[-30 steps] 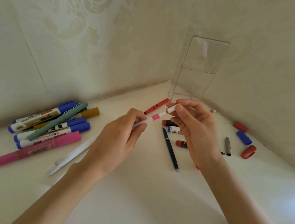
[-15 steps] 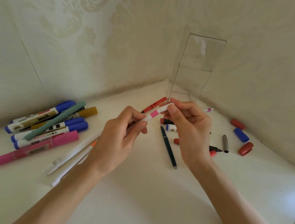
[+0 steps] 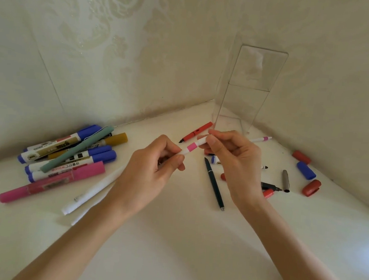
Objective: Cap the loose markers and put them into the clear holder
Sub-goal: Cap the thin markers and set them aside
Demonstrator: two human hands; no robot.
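Both hands meet over the smooth white bench [image 3: 182,239]. The left hand [image 3: 148,170] curls round the barrel of a slim white marker [image 3: 191,147] with a pink band, and the right hand [image 3: 237,164] pinches its far end between thumb and forefinger; whether a cap sits there I cannot tell. The marker hangs in the air, tilted toward one o'clock, near the clear holder [image 3: 246,94] in the corner at twelve o'clock. A red pen [image 3: 196,132] lies just before the holder's foot, and a thin white pen [image 3: 261,138] with a pink end shows behind the right hand. At nine o'clock a heap of markers [image 3: 72,153] lies criss-crossed, blue-capped, mustard and teal, with a long pink marker [image 3: 52,181] on its near side and two white pens [image 3: 93,192] partly under the left wrist. A dark pen [image 3: 214,184] lies between the forearms. At three o'clock sit loose caps: a far red cap [image 3: 301,156], a blue cap [image 3: 306,170], a near red cap [image 3: 311,188] and a grey cap [image 3: 285,181]; more markers are half hidden under the right hand. The holder is thin transparent sheet, tall and rectangular with rounded top corners. Cream wallpaper [image 3: 98,44] with a raised damask pattern covers both walls.
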